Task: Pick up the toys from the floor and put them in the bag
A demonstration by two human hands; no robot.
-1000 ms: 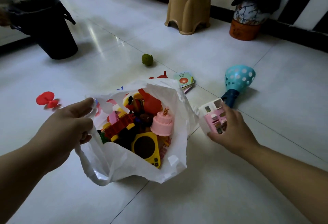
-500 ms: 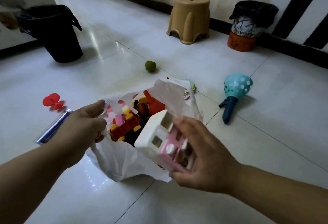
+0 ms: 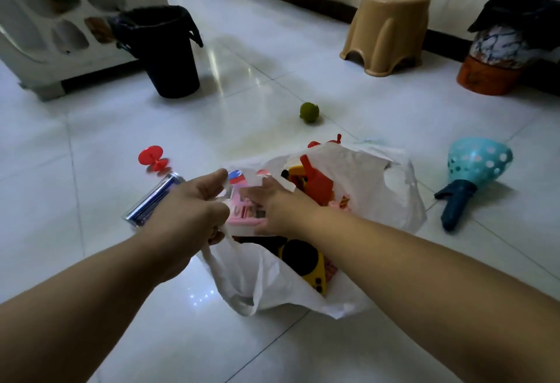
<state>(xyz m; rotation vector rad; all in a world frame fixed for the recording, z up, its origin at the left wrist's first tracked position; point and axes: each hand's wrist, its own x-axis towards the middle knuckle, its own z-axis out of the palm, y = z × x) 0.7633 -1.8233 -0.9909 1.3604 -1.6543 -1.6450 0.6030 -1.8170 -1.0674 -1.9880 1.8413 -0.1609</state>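
A second ago my right grip (image 3: 272, 207) had the pink-and-white plastic toy house (image 3: 242, 217) down on the floor, right of the white thin plastic bag (image 3: 372, 188). Now the house sits in the bag's mouth, on top of the toys already inside. My fingers are spread over it, too blurred for me to tell whether I clasp it or merely rest on it. My left grip (image 3: 188, 210) is curled round the bag's near handle, holding the mouth open. I judge this toy as good as bagged. Left on the white tiled floor (image 3: 91, 140) are a teal perforated cone toy with a dark blue handle (image 3: 475, 170) right of the bag, a small green ball (image 3: 309, 112) beyond it, and a red plastic spinner (image 3: 153, 158) and a clear blue box (image 3: 154, 197) just beside my left grip. There is open floor around each; the floppy bag rim is the only edge to mind.
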